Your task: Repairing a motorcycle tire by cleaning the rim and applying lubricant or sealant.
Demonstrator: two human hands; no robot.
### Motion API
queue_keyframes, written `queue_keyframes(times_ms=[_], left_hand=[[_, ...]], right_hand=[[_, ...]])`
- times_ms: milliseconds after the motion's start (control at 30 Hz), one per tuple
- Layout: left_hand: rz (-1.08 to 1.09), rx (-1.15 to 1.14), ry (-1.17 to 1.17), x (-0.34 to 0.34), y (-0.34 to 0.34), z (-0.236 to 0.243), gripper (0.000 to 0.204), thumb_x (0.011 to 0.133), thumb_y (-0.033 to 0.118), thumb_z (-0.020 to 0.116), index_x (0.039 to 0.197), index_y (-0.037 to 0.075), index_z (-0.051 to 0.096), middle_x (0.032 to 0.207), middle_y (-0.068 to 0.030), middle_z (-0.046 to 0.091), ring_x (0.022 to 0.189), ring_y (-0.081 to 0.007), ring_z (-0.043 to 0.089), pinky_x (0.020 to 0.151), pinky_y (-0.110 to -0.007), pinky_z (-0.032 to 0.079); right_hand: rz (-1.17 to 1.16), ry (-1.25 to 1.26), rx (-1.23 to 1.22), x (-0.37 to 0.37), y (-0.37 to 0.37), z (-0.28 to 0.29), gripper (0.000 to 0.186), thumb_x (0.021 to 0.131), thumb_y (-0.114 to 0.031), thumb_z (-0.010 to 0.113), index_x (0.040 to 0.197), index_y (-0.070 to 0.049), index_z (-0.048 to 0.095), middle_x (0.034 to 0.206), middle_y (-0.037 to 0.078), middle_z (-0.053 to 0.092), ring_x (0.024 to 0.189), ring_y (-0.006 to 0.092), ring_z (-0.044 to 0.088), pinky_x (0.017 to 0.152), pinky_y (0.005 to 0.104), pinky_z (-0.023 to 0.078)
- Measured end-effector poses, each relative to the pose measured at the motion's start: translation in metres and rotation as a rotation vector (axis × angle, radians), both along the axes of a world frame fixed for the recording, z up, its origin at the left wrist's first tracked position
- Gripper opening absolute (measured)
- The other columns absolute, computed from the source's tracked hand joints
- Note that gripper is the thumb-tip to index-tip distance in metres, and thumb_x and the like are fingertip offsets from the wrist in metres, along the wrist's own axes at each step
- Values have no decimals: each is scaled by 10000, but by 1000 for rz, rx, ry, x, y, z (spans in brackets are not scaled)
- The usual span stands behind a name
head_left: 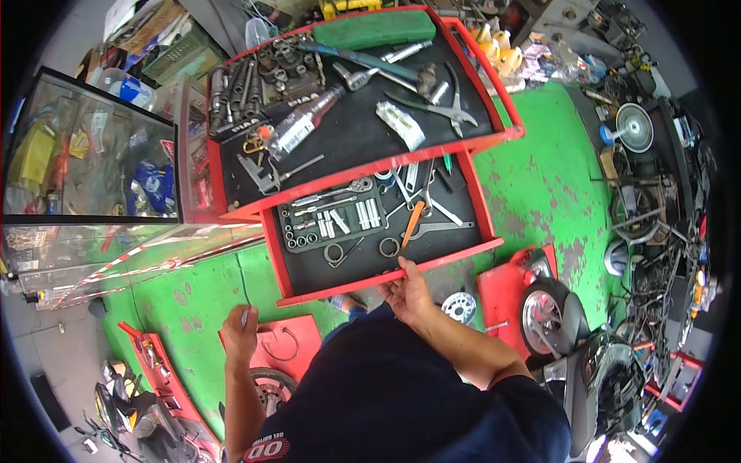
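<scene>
My right hand (407, 292) grips the front edge of the pulled-out red drawer (324, 295). My left hand (240, 328) hangs below and left of the drawer, closed around a small greyish item that I cannot make out. The drawer holds a socket set (332, 220) in a dark case, an orange-handled tool (411, 224), a flat grey wrench (443, 228), two metal rings (389, 247) and other tools. Above it, the cart's top tray (347, 123) carries used sockets (278, 65), large pliers (454, 108), a clear bottle (303, 126), a caliper (266, 174) and a long green case (374, 31).
A glass cabinet (85, 154) stands at the left. Below me are red platforms (494, 293) on the green floor (532, 177), with motorcycle wheels (538, 316). A dark motorcycle body (594, 378) is at lower right. Piled parts (648, 208) line the right side.
</scene>
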State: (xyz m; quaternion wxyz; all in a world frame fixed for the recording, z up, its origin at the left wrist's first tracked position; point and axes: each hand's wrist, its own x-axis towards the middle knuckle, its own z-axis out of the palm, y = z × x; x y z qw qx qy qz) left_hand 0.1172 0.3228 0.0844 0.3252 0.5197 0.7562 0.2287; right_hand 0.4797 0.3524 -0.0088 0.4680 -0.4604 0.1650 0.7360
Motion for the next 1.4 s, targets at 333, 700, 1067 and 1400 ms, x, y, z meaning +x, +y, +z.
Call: queue_keyframes(times_ms=[333,700,1067,1400], left_hand=[[-278,4,82,19,31,-16,236,975,211,660,946,-24,667,724,-131,617,513,-217,600,482,-350,492],[-210,-29,112,18,14,-14,200,916,176,700,879,-20,677,746,-165,644,676,-295,641,645,-407,493],[-199,-29,67,17,-1,-33,239,927,185,703,848,-35,657,729,-145,649,682,-293,686,602,-374,519],[-118,-98,9,18,-6,-38,206,903,183,718,884,-21,697,806,-198,688,753,-363,665,715,-434,520]], right_hand=[[10,-19,-31,9,-33,-8,230,914,-277,705,963,-92,578,964,101,665,1037,285,665,972,403,528],[1105,-964,458,53,-18,49,335,917,-261,739,1112,9,703,931,144,739,791,208,721,725,364,571],[914,-1608,661,25,81,-22,385,865,-217,750,1142,45,699,993,237,725,913,379,710,843,454,558],[556,-1139,462,15,75,-29,293,931,-30,593,1191,68,684,979,154,713,858,257,705,781,352,567]])
